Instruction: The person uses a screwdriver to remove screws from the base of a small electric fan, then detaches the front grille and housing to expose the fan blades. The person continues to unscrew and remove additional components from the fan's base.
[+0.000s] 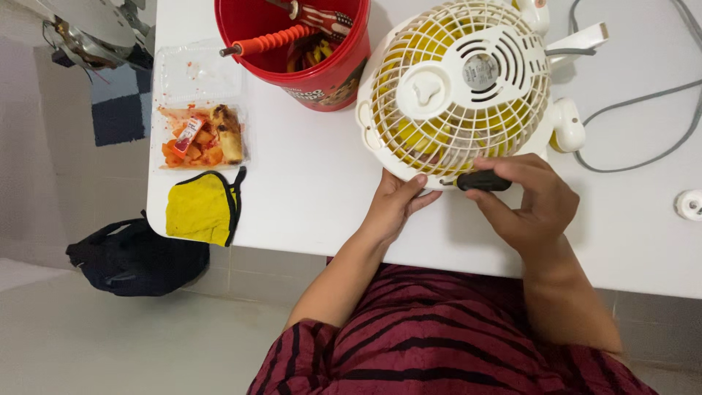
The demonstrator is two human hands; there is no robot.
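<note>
Striped sleeves sit closest to us; left of them lie our yellow mask (199,209) and food tray (201,136), then our left hand (395,205) rests open against the fan (457,91) mid-table, and our right hand (530,201) grips a black screwdriver handle (482,181) at its rim

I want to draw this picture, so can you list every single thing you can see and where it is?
Small cream plastic fan with yellow blades: one, lying grille-up on the white table.
Black-handled screwdriver: one, at the fan's near rim.
Red plastic bucket: one, top middle, holding an orange-handled tool.
Clear plastic food tray: one, lid open, orange food pieces, left edge of table.
Yellow cloth face mask with black trim: one, table's left corner.
Grey cable: one, right side.
Black bag: one, on the floor, left.
Left hand: rests against the fan's rim.
Right hand: grips the screwdriver.
</note>
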